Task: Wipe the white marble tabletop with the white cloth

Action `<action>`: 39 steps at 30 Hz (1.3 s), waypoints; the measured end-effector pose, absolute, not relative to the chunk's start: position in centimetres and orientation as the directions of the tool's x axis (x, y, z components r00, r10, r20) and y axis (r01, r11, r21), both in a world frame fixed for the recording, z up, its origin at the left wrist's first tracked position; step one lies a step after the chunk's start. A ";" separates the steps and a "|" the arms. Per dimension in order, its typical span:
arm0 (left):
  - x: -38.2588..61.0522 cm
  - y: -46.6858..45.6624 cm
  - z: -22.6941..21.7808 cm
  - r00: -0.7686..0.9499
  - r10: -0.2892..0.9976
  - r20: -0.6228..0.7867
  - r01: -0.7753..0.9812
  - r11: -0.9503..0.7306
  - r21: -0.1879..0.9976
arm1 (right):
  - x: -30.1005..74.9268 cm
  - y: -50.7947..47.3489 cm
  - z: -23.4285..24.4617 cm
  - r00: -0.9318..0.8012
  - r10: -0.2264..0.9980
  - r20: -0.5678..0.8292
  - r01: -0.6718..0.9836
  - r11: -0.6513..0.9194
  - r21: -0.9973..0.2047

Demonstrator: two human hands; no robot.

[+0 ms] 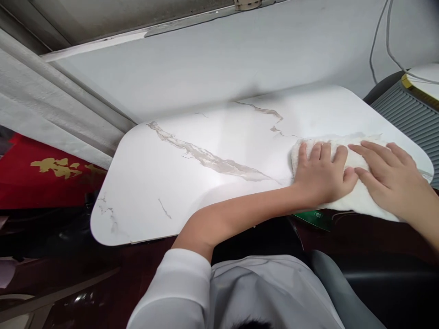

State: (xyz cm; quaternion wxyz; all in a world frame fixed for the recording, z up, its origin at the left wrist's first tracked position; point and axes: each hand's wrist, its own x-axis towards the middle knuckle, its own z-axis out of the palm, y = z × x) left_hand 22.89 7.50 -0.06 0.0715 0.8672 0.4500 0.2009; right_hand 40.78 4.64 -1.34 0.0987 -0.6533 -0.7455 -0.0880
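Note:
A white cloth [364,197] lies spread on the right part of a white tabletop [164,178] with brown marble veins. Its lower edge hangs over the table's near side. My left hand [320,173] rests flat on the cloth's left half, fingers apart and pointing away from me. Beside it, my right hand [391,176] presses on the right half with its fingers stretched out toward the left hand. Both palms face down, and the two hands are close together.
A pale wall [219,64] runs along the table's far side. Red cloth with gold characters [58,169] hangs at left. A grey ribbed item [399,109] stands beyond the right end, below hanging cables [388,41]. Something green [313,219] shows under the near edge.

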 end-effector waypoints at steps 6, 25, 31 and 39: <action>26.1 13.3 -0.3 0.506 0.811 0.293 0.739 -0.583 0.338 | 44.2 11.0 -1.2 -0.097 0.973 0.211 0.990 0.116 -0.081; 31.9 27.4 -0.6 0.375 0.901 0.216 0.780 -0.433 0.453 | 48.5 26.8 -0.2 -0.009 0.992 0.129 0.984 0.032 -0.178; 33.0 29.5 -0.8 0.411 0.889 0.201 0.763 -0.457 0.458 | 48.5 28.6 0.0 0.066 0.993 0.096 0.966 -0.040 -0.257; 32.9 26.1 -0.6 0.432 0.866 0.254 0.752 -0.501 0.428 | 48.7 24.5 0.5 0.076 0.993 0.086 0.916 -0.036 -0.399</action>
